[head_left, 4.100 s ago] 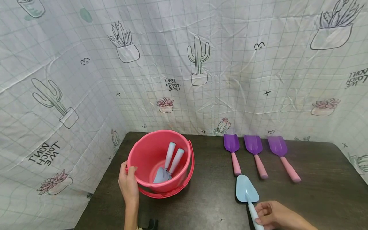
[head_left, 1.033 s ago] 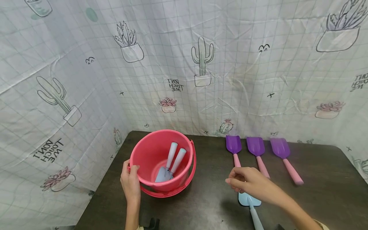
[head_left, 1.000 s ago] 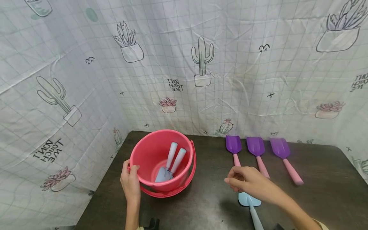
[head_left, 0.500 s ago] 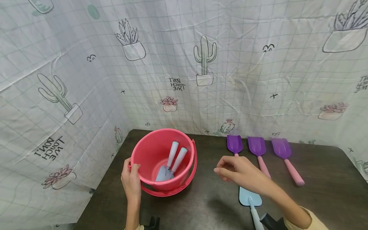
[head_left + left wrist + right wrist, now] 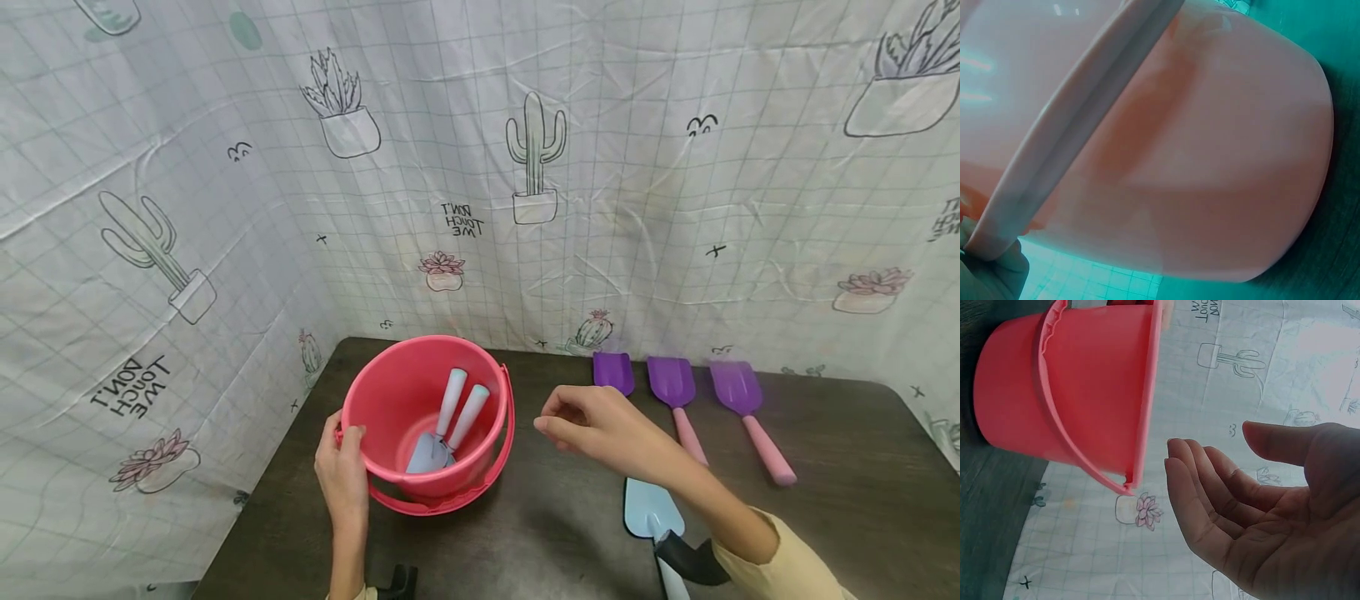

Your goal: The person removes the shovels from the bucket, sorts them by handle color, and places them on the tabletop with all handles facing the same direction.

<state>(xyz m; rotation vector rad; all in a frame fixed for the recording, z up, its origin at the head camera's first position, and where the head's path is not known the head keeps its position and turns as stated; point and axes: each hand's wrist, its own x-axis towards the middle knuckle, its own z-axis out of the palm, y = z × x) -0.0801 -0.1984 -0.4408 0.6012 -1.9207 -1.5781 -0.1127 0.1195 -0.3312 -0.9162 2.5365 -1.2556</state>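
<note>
With my left hand I grip the left rim of a red plastic bucket, thumb over the edge. Two small trowels with pale handles lean inside it, their grey-blue blades at the bottom. My right hand hovers to the right of the bucket, fingers loosely curled and holding nothing; the right wrist view shows the empty palm beside the bucket. Below my right forearm, a light blue trowel lies on the table, its handle partly covered by a black wrist strap.
Three purple shovels with pink handles lie in a row at the back right: a left one, partly hidden by my right hand, a middle one and a right one. A patterned curtain hangs behind the dark table.
My right hand has let go of the light blue trowel, then risen and moved left towards the bucket. The trowel stays on the table. My left hand keeps its grip on the bucket.
</note>
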